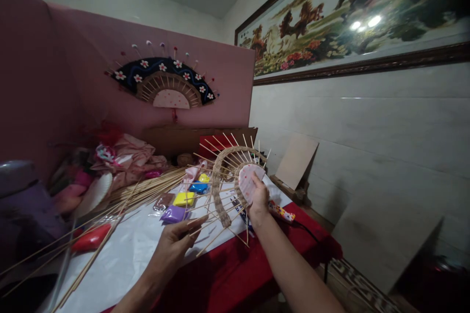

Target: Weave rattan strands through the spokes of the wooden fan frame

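Observation:
My right hand (259, 196) grips a half-made fan of thin sticks by its pale pink, red-dotted half-round centre (245, 185), the thumb lying on the front. A curved woven band (217, 183) of brown cord runs across the sticks, whose bare ends stick out past it. At the fan's lower left, my left hand (175, 242) is closed, thumb and fingers pinching around the end of a stick. Which stick it touches is partly hidden by the fingers. The fan is tilted above the table, its sticks spreading to the left and upward.
Yellow, blue, brown and purple clay packs (175, 214) lie on white sheeting (125, 266) over a red cloth (213, 281). Long loose sticks (147, 186) and a red packet (91, 238) are at left. A finished dark flowered fan (161, 66) hangs on the pink board.

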{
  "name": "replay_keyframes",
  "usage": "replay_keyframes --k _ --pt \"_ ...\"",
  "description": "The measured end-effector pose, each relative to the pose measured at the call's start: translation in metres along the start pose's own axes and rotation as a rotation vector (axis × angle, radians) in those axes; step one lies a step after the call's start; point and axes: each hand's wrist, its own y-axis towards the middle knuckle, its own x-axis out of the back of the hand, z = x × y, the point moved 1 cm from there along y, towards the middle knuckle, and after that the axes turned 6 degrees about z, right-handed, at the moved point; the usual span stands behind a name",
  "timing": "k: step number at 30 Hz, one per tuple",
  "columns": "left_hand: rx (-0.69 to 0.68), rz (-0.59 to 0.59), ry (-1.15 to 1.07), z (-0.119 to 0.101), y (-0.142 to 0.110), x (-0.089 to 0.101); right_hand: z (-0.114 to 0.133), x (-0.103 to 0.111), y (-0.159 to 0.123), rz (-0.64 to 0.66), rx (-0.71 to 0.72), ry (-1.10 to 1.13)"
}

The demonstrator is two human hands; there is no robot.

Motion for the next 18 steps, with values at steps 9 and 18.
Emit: replay_keyframes --k 9,18 --pt "-0.159 -0.208 0.253 -0.020 -0.003 0.014 0.012 -0.005 -0.003 -0.100 -0.038 0.058" --pt "-0.568 -0.376 0.853 -0.016 -0.015 0.009 0.020 -0.012 -0.016 -0.102 0.021 -0.012"
